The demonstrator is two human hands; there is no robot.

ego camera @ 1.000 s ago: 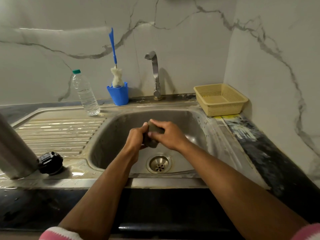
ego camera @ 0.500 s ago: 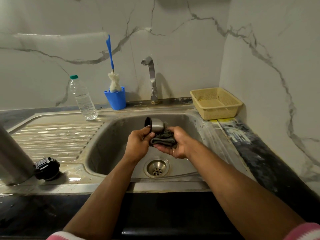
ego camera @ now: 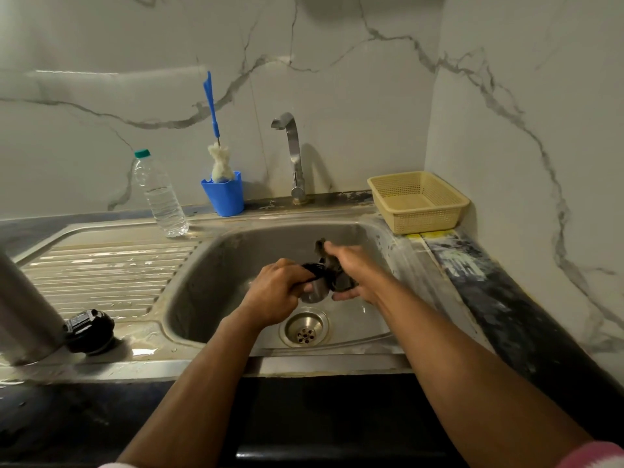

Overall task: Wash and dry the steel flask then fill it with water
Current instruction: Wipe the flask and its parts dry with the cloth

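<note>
Above the sink drain (ego camera: 306, 329), my left hand (ego camera: 275, 292) grips the small steel cup (ego camera: 314, 292). My right hand (ego camera: 354, 271) clamps a dark cloth (ego camera: 332, 265) against it. The steel flask (ego camera: 23, 312) stands far left of the drain, its black lid (ego camera: 88, 329) alongside.

No legible text, label, brand or number on anything in view.
</note>
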